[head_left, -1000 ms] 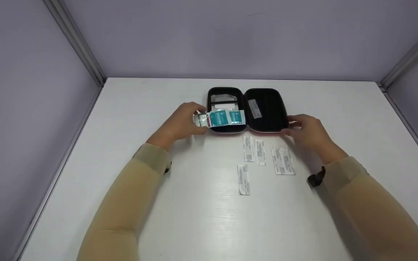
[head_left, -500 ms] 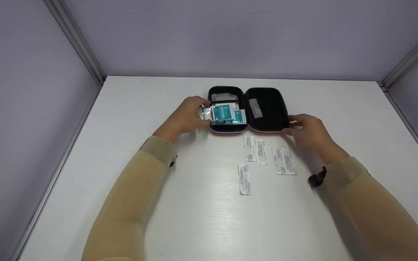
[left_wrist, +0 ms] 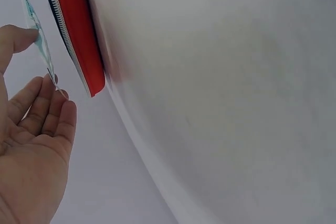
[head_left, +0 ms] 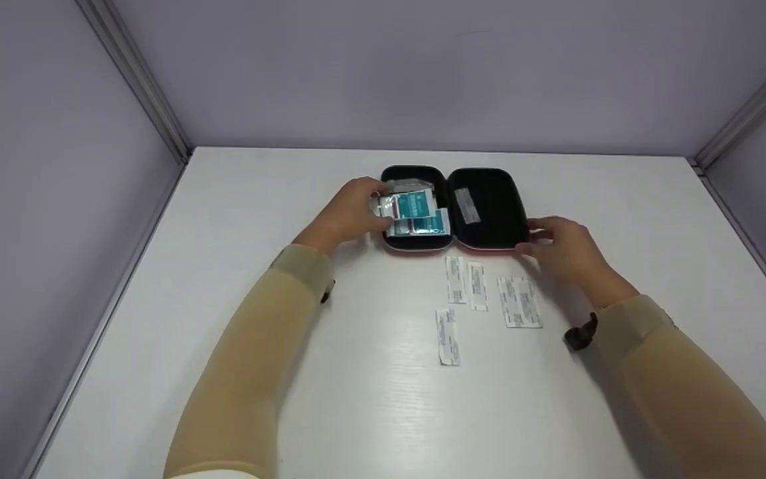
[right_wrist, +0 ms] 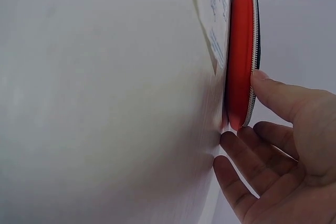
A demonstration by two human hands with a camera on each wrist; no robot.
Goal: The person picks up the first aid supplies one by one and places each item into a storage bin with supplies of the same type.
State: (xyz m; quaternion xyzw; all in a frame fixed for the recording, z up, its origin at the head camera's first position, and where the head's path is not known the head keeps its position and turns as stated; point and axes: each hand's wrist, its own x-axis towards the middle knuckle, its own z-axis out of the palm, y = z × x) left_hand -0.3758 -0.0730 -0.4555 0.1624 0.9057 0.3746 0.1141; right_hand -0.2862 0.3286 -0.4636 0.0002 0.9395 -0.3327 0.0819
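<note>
An unzipped red case (head_left: 496, 223) with a black lining lies spread flat near the back of the table. My left hand (head_left: 353, 211) pinches a teal and white sachet (head_left: 415, 204) between thumb and fingers, above the case's left half. Below it in that half shows another teal and white sachet (head_left: 431, 225), along with a clear packet (head_left: 411, 185) at the top. At the near right corner, my right hand (head_left: 564, 247) holds the case. Its thumb touches the zipper edge (right_wrist: 253, 77) in the right wrist view, with fingers curled by the corner.
Several white paper packets (head_left: 519, 303) lie on the table (head_left: 356, 386) in front of the case. A narrow white packet (head_left: 467, 206) sits in the case's right half. Walls enclose the table at the back and both sides.
My left hand has moved right and slightly farther in over the case with a sachet. The other sachet now shows separately below it, inside the left half. The right hand stays at the corner.
</note>
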